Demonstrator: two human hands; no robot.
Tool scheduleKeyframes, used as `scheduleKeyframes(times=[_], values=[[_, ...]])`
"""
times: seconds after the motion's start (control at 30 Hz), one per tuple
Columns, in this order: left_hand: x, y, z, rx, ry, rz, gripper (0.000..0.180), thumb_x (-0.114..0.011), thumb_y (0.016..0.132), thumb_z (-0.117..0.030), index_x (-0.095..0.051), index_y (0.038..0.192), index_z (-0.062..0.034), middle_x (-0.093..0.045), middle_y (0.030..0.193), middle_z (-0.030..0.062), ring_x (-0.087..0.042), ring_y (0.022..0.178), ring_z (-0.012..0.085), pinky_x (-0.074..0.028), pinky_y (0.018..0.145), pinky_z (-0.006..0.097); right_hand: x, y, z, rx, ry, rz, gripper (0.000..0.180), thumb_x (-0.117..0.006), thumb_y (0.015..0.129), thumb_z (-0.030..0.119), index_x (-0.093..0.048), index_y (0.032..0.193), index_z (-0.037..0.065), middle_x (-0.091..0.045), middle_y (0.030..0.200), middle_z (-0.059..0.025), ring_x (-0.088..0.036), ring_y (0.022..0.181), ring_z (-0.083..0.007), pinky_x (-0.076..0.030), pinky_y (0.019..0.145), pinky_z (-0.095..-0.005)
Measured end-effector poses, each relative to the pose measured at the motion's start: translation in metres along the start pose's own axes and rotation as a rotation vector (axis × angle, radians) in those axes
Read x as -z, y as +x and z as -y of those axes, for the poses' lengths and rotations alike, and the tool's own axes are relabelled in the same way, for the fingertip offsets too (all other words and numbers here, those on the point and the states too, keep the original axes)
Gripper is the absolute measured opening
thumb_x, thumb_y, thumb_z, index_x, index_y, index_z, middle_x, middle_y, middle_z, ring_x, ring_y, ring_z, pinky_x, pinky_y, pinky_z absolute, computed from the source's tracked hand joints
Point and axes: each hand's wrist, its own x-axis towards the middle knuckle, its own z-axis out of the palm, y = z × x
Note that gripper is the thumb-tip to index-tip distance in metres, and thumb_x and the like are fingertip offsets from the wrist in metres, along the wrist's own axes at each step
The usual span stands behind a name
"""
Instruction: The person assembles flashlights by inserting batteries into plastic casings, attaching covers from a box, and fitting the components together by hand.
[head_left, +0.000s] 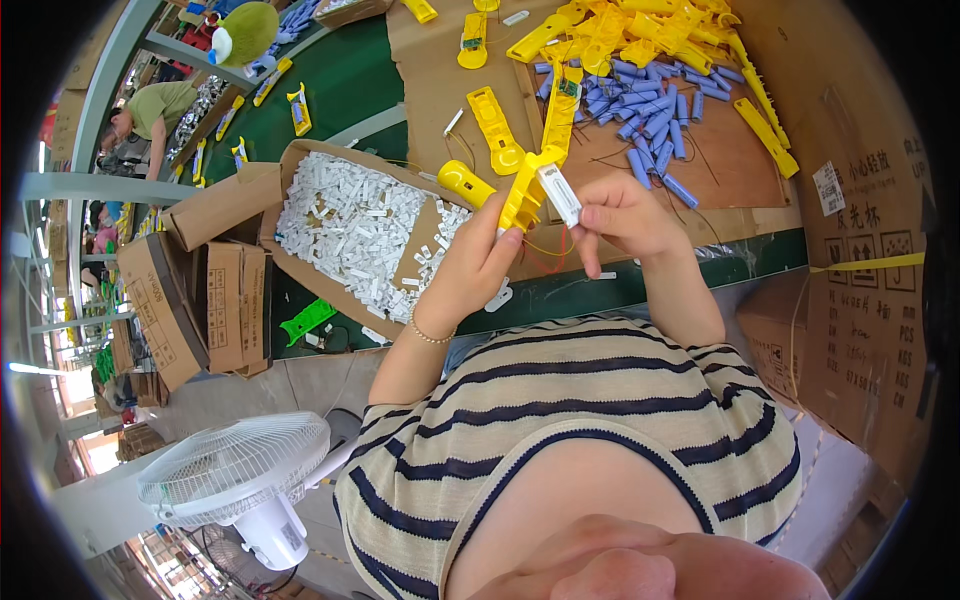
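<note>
My left hand (468, 258) is closed around a yellow plastic housing (522, 198), held up over the near edge of the bench. My right hand (632, 218) pinches a white rectangular plastic part (559, 195) between thumb and fingers, right beside the housing. Thin red and yellow wires (545, 262) loop below the two pieces. Just beyond, an open yellow shell with a small green circuit board (568, 88) reaches toward the held housing; I cannot tell if they are joined. Another yellow shell (490, 125) lies to its left.
A carton of small white parts (428, 240) stands at the left. Blue cylindrical cells (650, 110) and a heap of yellow shells (650, 25) lie at the far right. A tall carton (870, 250) walls the right side; a white fan (240, 465) stands lower left. Another person (160, 110) bends far left.
</note>
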Motion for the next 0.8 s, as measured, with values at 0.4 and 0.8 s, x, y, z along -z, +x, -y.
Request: scheduleKeyframes(times=[0.4,0.8], values=[[-0.008,-0.004,0.006,-0.037,0.128,0.073,0.045,-0.054,0.085,-0.015,-0.042,0.125,0.0013,-0.057,0.107,0.0195,-0.057,0.099,0.0329,-0.043,0.085,0.036,-0.002,0.001,-0.008,0.114,0.138,-0.233,0.020,-0.052,0.092,0.020,-0.054,0.086,0.001,-0.057,0.057,-0.0058,-0.050,0.043,-0.0109,-0.036,0.041,-0.0217],[-0.025,-0.005,0.008,0.110,0.212,-0.013,0.057,-0.068,0.078,-0.024,-0.043,0.124,0.0011,-0.060,0.099,0.0159,-0.060,0.083,0.0263,-0.049,0.074,0.033,-0.017,0.015,-0.021,0.316,-0.443,-0.583,0.049,-0.062,0.078,-0.002,-0.045,0.124,-0.003,-0.059,0.111,-0.0123,-0.058,0.098,-0.0161,-0.050,0.082,-0.0277]])
